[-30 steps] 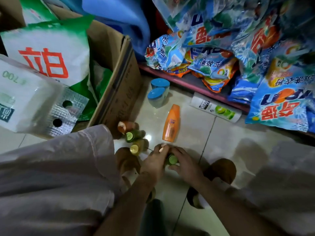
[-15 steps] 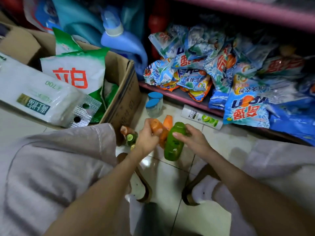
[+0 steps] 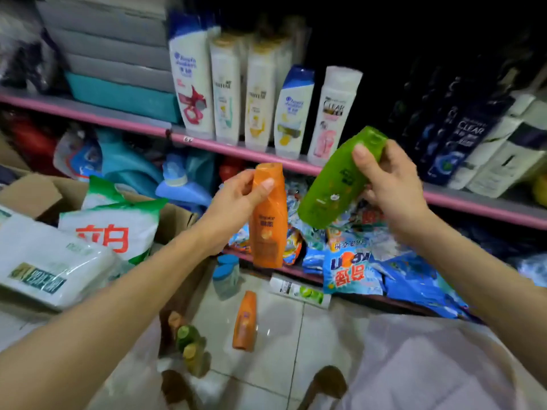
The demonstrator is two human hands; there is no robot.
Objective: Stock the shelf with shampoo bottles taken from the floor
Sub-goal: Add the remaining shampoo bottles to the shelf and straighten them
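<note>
2 plastic shampoo bottles are being carried toward the pink-edged shelf: left hand is gripping the orange bottle, right hand the green bottle, both lifted for shelving.

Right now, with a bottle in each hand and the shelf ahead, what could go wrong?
1. The green bottle is tilted in the right hand, gripped only near its cap end, so it might slip.
2. The white bottles stand close together at the shelf edge; pushing new ones in could topple them.
3. An orange bottle on the floor lies near the feet and could get kicked.
</note>
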